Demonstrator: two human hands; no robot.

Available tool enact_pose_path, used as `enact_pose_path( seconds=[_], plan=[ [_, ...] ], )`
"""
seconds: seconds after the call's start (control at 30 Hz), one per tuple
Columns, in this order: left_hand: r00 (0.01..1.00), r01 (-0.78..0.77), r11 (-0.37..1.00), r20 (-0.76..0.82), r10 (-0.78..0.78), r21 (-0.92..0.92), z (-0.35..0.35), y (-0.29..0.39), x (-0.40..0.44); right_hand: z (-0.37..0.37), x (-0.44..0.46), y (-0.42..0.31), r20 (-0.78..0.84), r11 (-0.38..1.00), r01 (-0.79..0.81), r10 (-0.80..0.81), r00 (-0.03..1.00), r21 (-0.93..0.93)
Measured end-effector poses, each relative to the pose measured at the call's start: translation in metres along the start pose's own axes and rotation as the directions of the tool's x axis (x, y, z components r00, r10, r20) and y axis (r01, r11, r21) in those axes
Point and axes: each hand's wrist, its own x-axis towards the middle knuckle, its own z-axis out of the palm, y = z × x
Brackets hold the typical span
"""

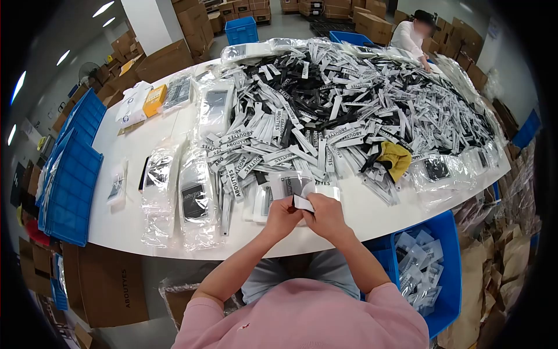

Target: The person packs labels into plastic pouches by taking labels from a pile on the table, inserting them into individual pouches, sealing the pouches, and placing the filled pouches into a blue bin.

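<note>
My left hand [282, 220] and my right hand [326, 215] meet at the front edge of the table. Both are closed on a small clear plastic bag [290, 184] with grey print. A black-and-white folded piece [303, 203] shows between my fingers; whether it is inside the bag I cannot tell. Just beyond my hands, a stack of flat printed bags [261, 205] lies on the white table [125, 218]. Behind it rises a large heap of black-and-white ABOUTYES strips [302, 139].
Clear-wrapped packs [195, 200] lie left of the heap, and more packs [437, 168] lie right. A yellow-and-black cloth [394, 160] rests on the strips. A blue bin [447, 267] of filled bags stands by my right side. Blue crates [72, 186] stand left. A co-worker [410, 38] is across the table.
</note>
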Motion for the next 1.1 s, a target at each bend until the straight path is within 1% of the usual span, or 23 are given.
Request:
enact_pose_path(
  seconds=[0.03, 0.1, 0.13, 0.17, 0.23, 0.27, 0.33, 0.37, 0.47, 0.5, 0.53, 0.6, 0.63, 0.67, 0.73, 0.77, 0.83, 0.9, 0.97, 1.0, 1.03, 1.07, 1.1],
  plan=[
    [1.0, -0.014, 1.0, 0.002, 0.014, -0.001, -0.003, 0.002, 0.001, 0.001, -0.001, 0.002, -0.037, 0.995, 0.091, -0.089, 0.995, 0.04],
    [0.986, 0.146, 0.986, 0.072, -0.151, 0.077, -0.008, 0.01, 0.002, -0.002, -0.004, 0.004, -0.02, 0.983, 0.16, -0.158, 0.987, 0.088],
    [0.997, 0.02, 0.987, 0.071, -0.031, 0.156, -0.009, 0.016, 0.001, -0.002, -0.006, 0.003, -0.005, 0.98, 0.179, -0.179, 0.984, 0.089],
    [0.997, 0.009, 0.988, 0.076, -0.021, 0.156, -0.012, 0.015, 0.003, -0.005, -0.006, -0.001, -0.019, 0.974, 0.207, -0.206, 0.978, 0.087],
    [0.994, -0.024, 1.0, 0.107, 0.026, -0.013, -0.017, 0.004, 0.01, -0.008, -0.008, -0.003, -0.029, 0.973, 0.223, -0.221, 0.975, 0.057],
    [0.997, 0.068, 0.998, 0.019, -0.068, 0.007, -0.018, -0.003, 0.016, -0.009, -0.01, -0.004, -0.032, 0.971, 0.236, -0.235, 0.972, 0.036],
    [0.997, -0.039, 0.97, -0.058, 0.054, 0.238, -0.026, 0.006, 0.027, 0.002, -0.014, -0.004, -0.043, 0.972, 0.232, -0.23, 0.972, 0.043],
    [0.995, -0.062, 0.968, -0.06, 0.079, 0.245, -0.027, 0.002, 0.029, 0.008, -0.014, -0.004, -0.06, 0.973, 0.222, -0.218, 0.974, 0.056],
    [0.998, -0.055, 0.938, 0.028, 0.049, 0.343, -0.028, 0.005, 0.03, 0.009, -0.009, -0.007, -0.144, 0.976, 0.204, -0.191, 0.971, 0.081],
    [0.981, -0.177, 0.949, 0.126, 0.148, 0.262, -0.022, 0.006, 0.024, 0.007, -0.009, -0.008, -0.167, 0.969, 0.22, -0.2, 0.965, 0.111],
    [0.978, -0.182, 0.948, 0.143, 0.149, 0.26, -0.02, 0.01, 0.025, 0.004, -0.009, -0.003, -0.177, 0.972, 0.209, -0.189, 0.966, 0.105],
    [0.924, -0.277, 0.817, -0.093, 0.371, 0.505, -0.02, 0.025, 0.022, -0.001, -0.008, 0.016, -0.139, 0.983, 0.173, -0.18, 0.974, -0.057],
    [0.899, -0.321, 0.748, -0.06, 0.433, 0.581, -0.021, 0.042, 0.022, 0.0, -0.002, 0.026, -0.156, 0.992, 0.118, -0.125, 0.98, -0.054],
    [0.903, -0.321, 0.751, -0.054, 0.426, 0.577, -0.021, 0.042, 0.023, 0.004, -0.004, 0.027, -0.156, 0.993, 0.106, -0.113, 0.981, -0.053],
    [0.755, -0.496, 0.455, 0.11, 0.646, 0.739, -0.018, 0.044, 0.028, 0.007, 0.002, 0.021, -0.293, 0.998, 0.001, -0.021, 0.956, -0.068],
    [0.755, -0.479, 0.505, 0.044, 0.654, 0.718, -0.018, 0.044, 0.034, 0.004, 0.0, 0.016, -0.291, 0.999, 0.035, -0.045, 0.956, -0.037],
    [0.837, -0.365, 0.649, -0.069, 0.542, 0.668, -0.018, 0.044, 0.036, 0.003, -0.006, 0.002, -0.247, 0.997, 0.079, -0.081, 0.966, -0.018],
    [0.885, -0.313, 0.711, -0.079, 0.46, 0.63, -0.014, 0.046, 0.031, 0.015, -0.008, 0.013, -0.19, 0.998, 0.012, -0.024, 0.982, -0.064],
    [0.751, -0.525, 0.465, 0.129, 0.648, 0.713, -0.007, 0.042, 0.027, 0.026, -0.004, 0.033, -0.003, 0.934, -0.204, 0.215, 0.977, 0.292],
    [0.689, -0.607, 0.379, 0.224, 0.689, 0.699, -0.001, 0.037, 0.022, 0.053, -0.004, 0.056, -0.258, 0.904, 0.073, 0.043, 0.965, 0.422],
    [0.696, -0.604, 0.385, 0.226, 0.681, 0.698, -0.001, 0.032, 0.021, 0.054, -0.003, 0.05, -0.254, 0.902, 0.064, 0.052, 0.966, 0.428],
    [0.707, -0.585, 0.393, 0.208, 0.675, 0.71, -0.001, 0.027, 0.02, 0.053, -0.003, 0.045, 0.074, 0.705, -0.261, 0.285, 0.956, 0.659],
    [0.716, -0.568, 0.399, 0.193, 0.671, 0.72, -0.001, 0.024, 0.021, 0.047, 0.001, 0.034, 0.43, 0.394, -0.57, 0.39, 0.814, 0.721]
  ],
)
